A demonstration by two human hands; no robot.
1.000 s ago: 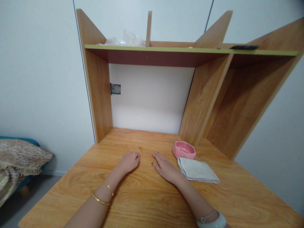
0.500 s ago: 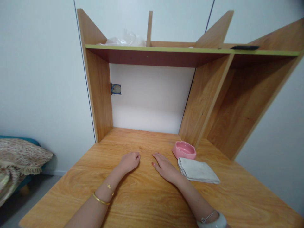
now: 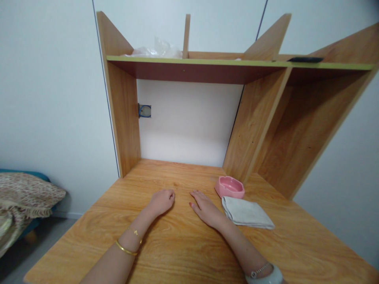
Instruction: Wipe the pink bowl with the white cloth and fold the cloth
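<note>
My left hand [image 3: 161,201] rests on the wooden desk [image 3: 183,252] with its fingers curled under into a loose fist, and nothing shows in it. My right hand [image 3: 205,209] lies flat on the desk with fingers stretched out, holding nothing. Just right of my right hand lies a folded whitish cloth [image 3: 247,213]. A small pink dish [image 3: 229,186] stands behind the cloth, touching its far edge. Both wrists wear bracelets.
A wooden hutch [image 3: 248,122] rises at the desk's back, with a shelf [image 3: 237,63] carrying a crumpled clear plastic bag [image 3: 156,49] and a dark flat object [image 3: 304,59]. A wall socket opening [image 3: 144,111] sits inside. A patterned blanket [image 3: 23,197] lies at far left.
</note>
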